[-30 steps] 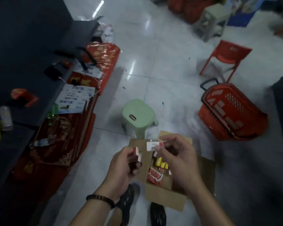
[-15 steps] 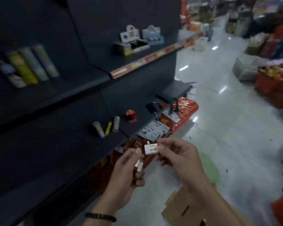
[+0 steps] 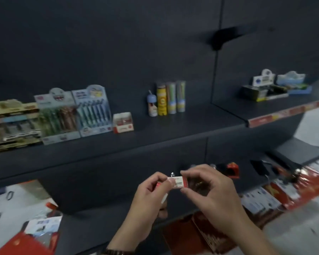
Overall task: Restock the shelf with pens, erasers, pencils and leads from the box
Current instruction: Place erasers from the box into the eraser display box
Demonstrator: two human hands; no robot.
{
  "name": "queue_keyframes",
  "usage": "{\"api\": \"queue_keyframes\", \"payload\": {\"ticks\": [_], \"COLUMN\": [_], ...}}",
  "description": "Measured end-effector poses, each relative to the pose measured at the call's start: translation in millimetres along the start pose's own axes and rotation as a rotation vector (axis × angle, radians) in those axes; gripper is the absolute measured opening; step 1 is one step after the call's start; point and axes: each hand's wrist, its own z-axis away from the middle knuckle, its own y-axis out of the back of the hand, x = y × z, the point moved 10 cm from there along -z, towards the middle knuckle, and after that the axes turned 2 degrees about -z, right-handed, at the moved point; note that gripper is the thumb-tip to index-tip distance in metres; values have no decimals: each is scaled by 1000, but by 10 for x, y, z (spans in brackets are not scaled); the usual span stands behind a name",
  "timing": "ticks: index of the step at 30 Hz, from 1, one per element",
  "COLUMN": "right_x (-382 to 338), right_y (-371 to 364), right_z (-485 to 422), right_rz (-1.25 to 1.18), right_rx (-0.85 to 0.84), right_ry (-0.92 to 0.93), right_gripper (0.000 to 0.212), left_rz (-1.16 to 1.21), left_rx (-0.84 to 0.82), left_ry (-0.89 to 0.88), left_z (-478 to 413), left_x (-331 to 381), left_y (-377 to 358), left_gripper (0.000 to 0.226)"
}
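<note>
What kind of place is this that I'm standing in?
Most likely a shop's stationery aisle: a dark shelf holds display boxes of pens, a red price strip runs along a shelf edge, and the left hand and right hand grip small red-and-white packs.

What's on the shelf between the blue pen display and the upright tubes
Head view: one small red-and-white box, nearer the blue pen display than the upright tubes.
</note>
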Motion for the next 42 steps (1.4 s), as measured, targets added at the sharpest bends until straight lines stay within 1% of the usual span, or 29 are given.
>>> {"api": "queue_keyframes", "payload": {"ticks": [2,4,8,10,12,14,16,20,22,24,26,30,33,36,37,40,42], "right_x": [-133,-206,-182,-81,78,238,395,714,830,944,1062,1247,1354,1413,1414,1451,1468], "right_y": [-310,-558,-921,-1044,-1123,-1222,-1373,-1877,-2125,-2357,-2578,-2872,-2983,-3057,-3086,-3170,-3179], "right_z": [-304,-612,-1303,-1684,-2092,-2504,-2924,-3667,-3917,-4112,-4252,-4392,-4422,-4439,-4440,-4427,-4445], "right_rz": [48,75,39,27,11,17,28,128,202,255,330,473,543,562,567,611,637], "right_rx": [-60,-99,-136,-129,-110,-102,-118,-277,-327,-367,-421,-473,-488,-499,-507,-537,-525], "right_ry": [134,230,331,354,326,285,235,121,110,92,63,9,-28,-67,-72,-78,-69], "right_gripper": [33,28,17,14,13,12,10,9,10,11,13,16,17,9,9,22,19], "left_rz": [-47,-107,-170,-200,-206,-184,-246,-580,-743,-895,-975,-990,-966,-933,-933,-943,-953], "left_rx": [24,51,114,184,260,280,287,349,375,354,321,244,224,224,225,225,233], "left_ry": [-27,-56,-113,-168,-182,-148,-128,-219,-273,-337,-370,-373,-362,-350,-348,-343,-351], "left_z": [-156,-327,-786,-1002,-1206,-1434,-1668,-2102,-2307,-2511,-2686,-2887,-2970,-2990,-2990,-3000,-3006], "left_x": [144,271,442,551,619,611,622,760,808,848,833,705,635,587,574,543,550], "left_y": [350,643,1141,1389,1646,1864,2064,2430,2612,2730,2801,2854,2915,2958,2969,3000,3009], "left_gripper": [22,23,21,26,32,26,22,19,17,13,11,6,4,5,5,6,7]}}
